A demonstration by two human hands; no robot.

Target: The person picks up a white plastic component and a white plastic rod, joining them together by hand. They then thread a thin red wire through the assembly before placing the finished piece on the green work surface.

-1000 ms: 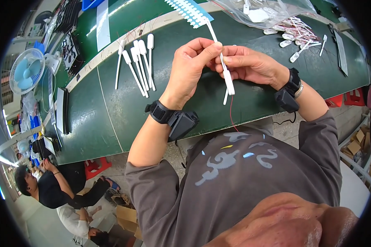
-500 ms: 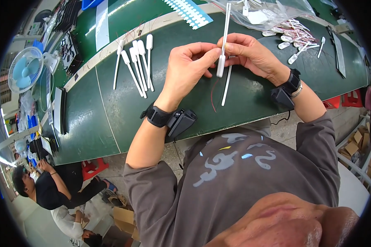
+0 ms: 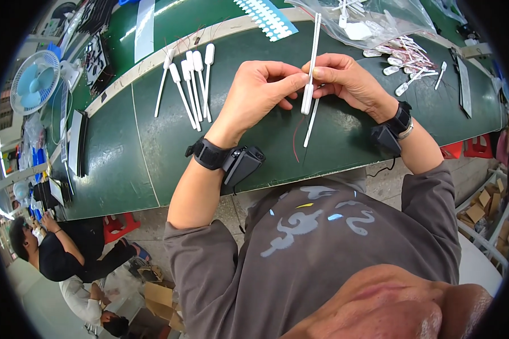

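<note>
My left hand (image 3: 259, 86) and my right hand (image 3: 350, 80) meet above the table, both pinching a thin white stick (image 3: 315, 42). It stands roughly upright in the picture, its oblong white head at the lower end. My fingertips cover its middle. Under my hands, another white stick (image 3: 310, 130) shows its lower part; my fingers hide the rest. A fine red wire (image 3: 295, 141) hangs or lies beside it. Left of my left hand, several white sticks with oblong heads (image 3: 193, 96) lie side by side on the green tabletop (image 3: 124, 175).
To the right is a pile of small white oblong pieces with red wires (image 3: 404, 56), beside a clear plastic bag (image 3: 373, 28). A light-blue sheet with white tabs (image 3: 266, 20) lies at the back. A fan (image 3: 35, 87) stands far left; two people (image 3: 62, 254) sit lower left.
My hands and the pinched stick sit slightly lower in the picture, and the whole view has shifted a little. Both hands keep their pinch.
</note>
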